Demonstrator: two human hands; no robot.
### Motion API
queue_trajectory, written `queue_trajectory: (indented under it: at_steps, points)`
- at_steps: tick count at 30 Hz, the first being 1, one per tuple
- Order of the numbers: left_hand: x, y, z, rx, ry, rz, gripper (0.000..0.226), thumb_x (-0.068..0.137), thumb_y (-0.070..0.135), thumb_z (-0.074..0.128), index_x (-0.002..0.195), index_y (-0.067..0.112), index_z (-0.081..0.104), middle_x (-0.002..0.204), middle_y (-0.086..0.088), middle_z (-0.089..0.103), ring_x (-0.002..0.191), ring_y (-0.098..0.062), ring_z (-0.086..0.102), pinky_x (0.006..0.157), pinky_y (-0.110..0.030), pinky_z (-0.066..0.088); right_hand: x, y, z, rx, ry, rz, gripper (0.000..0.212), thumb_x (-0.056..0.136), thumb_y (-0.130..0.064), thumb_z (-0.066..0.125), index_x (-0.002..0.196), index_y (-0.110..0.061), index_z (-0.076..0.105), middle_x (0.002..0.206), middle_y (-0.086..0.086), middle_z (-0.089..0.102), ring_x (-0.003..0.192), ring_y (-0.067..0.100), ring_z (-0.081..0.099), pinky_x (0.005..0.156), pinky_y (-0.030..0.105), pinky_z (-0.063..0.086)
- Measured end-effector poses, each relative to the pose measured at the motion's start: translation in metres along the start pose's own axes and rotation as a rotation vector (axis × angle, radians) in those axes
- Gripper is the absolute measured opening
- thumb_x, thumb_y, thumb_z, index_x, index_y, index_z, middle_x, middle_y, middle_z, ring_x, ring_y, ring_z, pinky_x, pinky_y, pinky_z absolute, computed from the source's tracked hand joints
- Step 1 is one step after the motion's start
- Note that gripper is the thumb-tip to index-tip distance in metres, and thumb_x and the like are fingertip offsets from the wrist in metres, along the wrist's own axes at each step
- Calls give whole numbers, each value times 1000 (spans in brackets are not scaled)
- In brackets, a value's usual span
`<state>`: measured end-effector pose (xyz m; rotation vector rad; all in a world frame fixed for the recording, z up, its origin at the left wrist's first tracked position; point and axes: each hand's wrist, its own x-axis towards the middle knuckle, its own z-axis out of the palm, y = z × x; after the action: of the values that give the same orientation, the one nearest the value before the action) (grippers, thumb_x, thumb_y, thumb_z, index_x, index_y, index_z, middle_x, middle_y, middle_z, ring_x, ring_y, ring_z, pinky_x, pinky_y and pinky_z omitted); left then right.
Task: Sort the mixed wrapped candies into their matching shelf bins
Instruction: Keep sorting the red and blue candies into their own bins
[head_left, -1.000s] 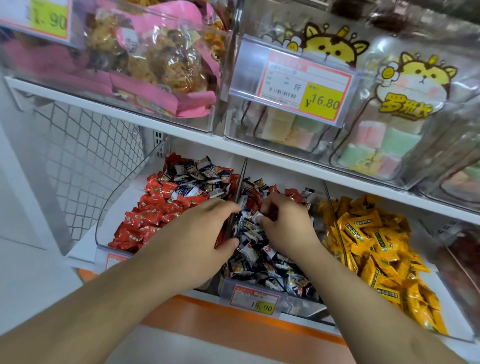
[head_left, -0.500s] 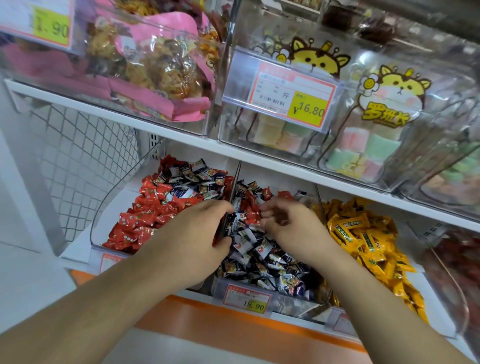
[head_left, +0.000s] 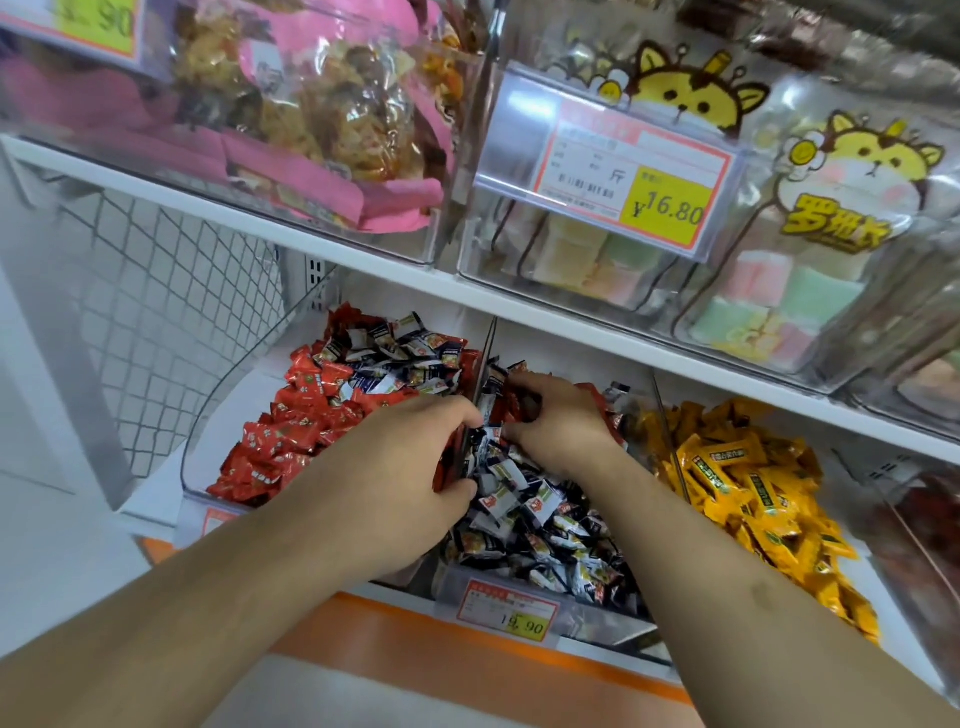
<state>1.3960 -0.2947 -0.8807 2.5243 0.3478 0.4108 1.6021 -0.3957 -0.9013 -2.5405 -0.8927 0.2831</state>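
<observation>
Three clear bins sit on the lower shelf. The left bin (head_left: 208, 447) holds red candies (head_left: 291, 431), with dark blue-and-white candies (head_left: 395, 358) mixed in at its back. The middle bin (head_left: 597, 618) holds dark blue-and-white candies (head_left: 545, 525), with a few red ones at its back. The right bin holds yellow candies (head_left: 737, 483). My left hand (head_left: 410, 467) is at the divider (head_left: 487, 353) between the left and middle bins, fingers and thumb curled round red candies. My right hand (head_left: 563, 423) is curled over red candies (head_left: 517, 400) at the back of the middle bin.
The upper shelf edge (head_left: 571, 322) hangs close above both hands. It carries bins of pink-wrapped snacks (head_left: 322, 130) and pastel marshmallows (head_left: 779, 301) behind a 16.80 price tag (head_left: 634, 176). A wire mesh panel (head_left: 156, 291) stands left. A darker bin (head_left: 930, 519) lies far right.
My right hand has reached further toward the back of the middle bin and closed over red candies. My left hand has stayed at the divider.
</observation>
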Motion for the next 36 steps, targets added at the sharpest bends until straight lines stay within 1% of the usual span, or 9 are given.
queue_trajectory:
  at_steps: [4,10,14,16,18,21,26,30,36]
  points:
    - [-1,0,0,6,-6,-5,51,96,42,65,141,43,43,144,25,46,129,2,44,99,-16,37,-6,2,1,41,72,-17,49,88,-21,81,133,-31,67,133,-4,65,93,12,62,80,23,55]
    - [-2,3,-1,14,-13,-10,51,96,43,66,142,43,43,143,24,47,126,2,47,95,-15,37,-16,9,1,32,135,-53,30,86,-26,84,115,-25,76,123,-5,72,97,9,61,82,19,44]
    - [-2,2,-1,4,-21,-16,52,95,43,66,142,42,43,144,23,47,127,1,47,98,-16,39,-27,14,-6,145,160,-26,26,86,-24,85,110,-28,76,118,-5,71,84,9,68,78,27,59]
    - [-2,2,-1,7,-23,-18,53,95,43,66,143,42,43,146,24,46,129,1,46,100,-17,39,-35,18,-12,206,187,-20,24,86,-24,84,107,-31,76,116,-8,69,73,4,69,67,21,60]
    - [-2,2,-1,6,-27,-21,54,95,45,66,143,42,43,147,24,45,131,0,45,103,-20,40,-46,20,-20,235,218,-30,21,85,-26,85,103,-33,76,110,-13,70,79,-1,67,68,13,53]
    - [-3,3,-4,-13,-25,-27,54,95,48,66,143,42,44,145,23,47,130,-1,46,102,-22,42,-66,14,-30,459,181,-36,20,83,-18,86,99,-29,78,101,-5,76,87,14,71,66,22,55]
    - [-4,4,-12,-111,67,-39,52,94,47,67,141,47,46,133,25,52,118,6,51,95,-19,43,-94,-14,-41,629,48,-113,21,82,-10,86,95,-25,81,95,-3,79,92,16,73,90,34,60]
    - [-5,3,-13,-149,59,-36,59,92,44,72,142,55,43,118,33,47,99,11,51,86,-15,39,-102,-29,-47,673,6,-158,22,82,-7,84,94,-24,81,94,-4,79,92,14,73,92,32,59]
    - [-3,-1,-20,-212,98,-40,16,92,33,74,101,46,71,92,28,70,92,11,63,78,-13,51,-104,-39,-40,677,-46,-239,19,84,-5,83,96,-20,81,95,-2,79,91,15,74,87,29,59]
